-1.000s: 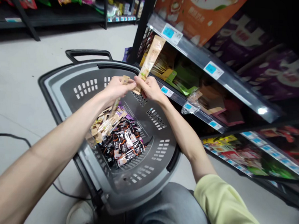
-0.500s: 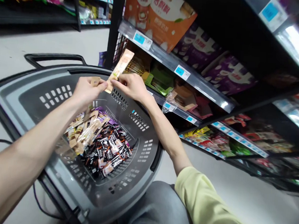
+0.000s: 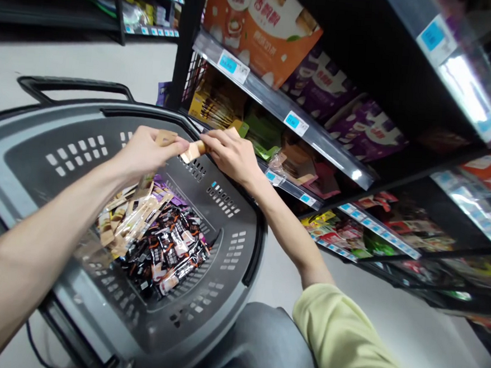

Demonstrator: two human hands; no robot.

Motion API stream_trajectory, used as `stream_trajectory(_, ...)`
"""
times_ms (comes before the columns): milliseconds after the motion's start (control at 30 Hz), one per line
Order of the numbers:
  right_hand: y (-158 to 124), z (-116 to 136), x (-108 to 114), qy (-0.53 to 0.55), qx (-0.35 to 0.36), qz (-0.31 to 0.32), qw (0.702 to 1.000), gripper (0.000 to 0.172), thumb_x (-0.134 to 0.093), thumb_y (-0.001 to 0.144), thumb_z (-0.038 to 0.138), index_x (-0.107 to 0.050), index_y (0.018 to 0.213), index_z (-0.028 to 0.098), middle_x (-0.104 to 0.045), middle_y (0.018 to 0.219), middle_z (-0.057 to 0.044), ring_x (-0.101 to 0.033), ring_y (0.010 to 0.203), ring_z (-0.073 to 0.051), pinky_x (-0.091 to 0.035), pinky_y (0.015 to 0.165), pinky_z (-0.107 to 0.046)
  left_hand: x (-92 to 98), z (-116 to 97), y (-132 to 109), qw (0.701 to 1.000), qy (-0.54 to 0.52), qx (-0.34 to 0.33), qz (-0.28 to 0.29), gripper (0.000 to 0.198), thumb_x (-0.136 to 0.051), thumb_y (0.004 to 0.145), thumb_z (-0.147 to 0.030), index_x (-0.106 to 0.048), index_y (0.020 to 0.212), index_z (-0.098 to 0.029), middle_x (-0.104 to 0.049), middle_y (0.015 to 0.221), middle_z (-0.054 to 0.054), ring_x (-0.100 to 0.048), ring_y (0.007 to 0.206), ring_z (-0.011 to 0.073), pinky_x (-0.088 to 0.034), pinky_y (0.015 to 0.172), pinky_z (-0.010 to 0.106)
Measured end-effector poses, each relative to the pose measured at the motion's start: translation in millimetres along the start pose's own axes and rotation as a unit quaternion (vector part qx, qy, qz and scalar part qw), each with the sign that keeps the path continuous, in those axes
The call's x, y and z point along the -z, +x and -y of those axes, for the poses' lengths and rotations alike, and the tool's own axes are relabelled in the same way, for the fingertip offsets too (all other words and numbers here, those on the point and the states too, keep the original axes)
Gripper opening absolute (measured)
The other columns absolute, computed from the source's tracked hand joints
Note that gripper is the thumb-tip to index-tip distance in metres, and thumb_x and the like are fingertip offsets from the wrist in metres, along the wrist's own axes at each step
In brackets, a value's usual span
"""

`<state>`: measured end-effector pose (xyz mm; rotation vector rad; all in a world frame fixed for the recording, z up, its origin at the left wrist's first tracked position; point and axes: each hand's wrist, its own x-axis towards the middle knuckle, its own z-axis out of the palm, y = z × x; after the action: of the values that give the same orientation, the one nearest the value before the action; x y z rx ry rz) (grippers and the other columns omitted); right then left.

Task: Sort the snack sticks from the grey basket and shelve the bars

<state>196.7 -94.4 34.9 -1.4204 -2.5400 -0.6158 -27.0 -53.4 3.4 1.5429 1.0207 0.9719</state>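
The left hand makes a narrow pinch around 1 tan stick, and the right hand has its fingers closed over a pale sachet that bridges the gap between the 2 grips. Whether the left fingertips touch the sachet's free end or stop just beside it, I cannot tell. Below the left grip, inside the grey basket, lies a heap of tan sachets, with black sachets to its right. The likeliest trouble, I judge, is a slip: if the left fingers take on 2 pieces at once, the tan stick could drop into the heap beneath and be hard to tell from its neighbours. The right grip shows across the basket's far rim, near the shelf, so a sachet loosened there could fall outside. Twisting or pinching too hard could also crease or split the pale sachet, because its wrapper looks thin.
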Motion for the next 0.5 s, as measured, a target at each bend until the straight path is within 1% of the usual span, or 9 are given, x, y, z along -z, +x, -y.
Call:
stream_trajectory(100,-32,-23,-6,0.005,-0.063,-0.036,0.997,0.036,-0.039,0.101,0.024,-0.056,0.133,0.022,-0.066,0.127,-0.011,-0.06,0.116,-0.021,-0.052,0.094,-0.033,-3.4,-4,-3,0.997,-0.065,-0.005,0.041,0.038,-0.071,0.076,-0.053,-0.074,0.086,-0.016,-0.065,0.066,0.005,-0.049,0.052,0.0123,-0.038,0.045,0.025)
stream_trajectory(167,-59,-45,-7,0.007,-0.113,-0.055,0.992,0.036,-0.04,0.1,0.023,-0.059,0.131,0.021,-0.066,0.127,-0.013,-0.061,0.119,-0.021,-0.052,0.097,-0.033,-4.9,-6,-2,0.992,-0.109,0.001,0.061,0.039,-0.07,0.078,-0.054,-0.073,0.086,-0.016,-0.068,0.071,0.008,-0.045,0.049,0.0098,-0.034,0.043,0.024)
stream_trajectory(233,-88,-70,-4,-0.004,-0.178,-0.065,0.982,0.035,-0.041,0.098,0.024,-0.06,0.127,0.019,-0.065,0.128,-0.015,-0.061,0.121,-0.022,-0.051,0.101,-0.035,-5.2,-5,0,0.989,-0.134,0.014,0.068,0.038,-0.07,0.079,-0.054,-0.072,0.085,-0.016,-0.069,0.072,0.008,-0.044,0.047,0.0086,-0.032,0.042,0.024)
stream_trajectory(300,-115,-93,0,-0.022,-0.244,-0.08,0.966,0.034,-0.038,0.099,0.024,-0.06,0.124,0.018,-0.064,0.129,-0.016,-0.06,0.124,-0.023,-0.049,0.105,-0.038,-4.7,-5,2,0.986,-0.148,0.021,0.07,0.04,-0.07,0.08,-0.056,-0.071,0.083,-0.016,-0.068,0.072,0.008,-0.043,0.047,0.0082,-0.031,0.041,0.023)
stream_trajectory(367,-138,-111,3,-0.042,-0.302,-0.089,0.948,0.034,-0.036,0.099,0.023,-0.058,0.126,0.017,-0.062,0.132,-0.018,-0.056,0.128,-0.023,-0.046,0.108,-0.04,-4.1,-5,2,0.985,-0.155,0.019,0.072,0.042,-0.068,0.081,-0.059,-0.07,0.081,-0.016,-0.067,0.071,0.008,-0.04,0.047,0.0078,-0.029,0.041,0.023)
stream_trajectory(500,-168,-140,3,-0.095,-0.41,-0.098,0.902,0.038,-0.03,0.1,0.02,-0.051,0.131,0.012,-0.057,0.132,-0.02,-0.054,0.127,-0.023,-0.044,0.109,-0.04,-4.0,-7,-2,0.985,-0.145,0.017,0.094,0.039,-0.066,0.086,-0.055,-0.069,0.078,-0.017,-0.062,0.071,0.007,-0.032,0.049,0.0067,-0.022,0.044,0.023)
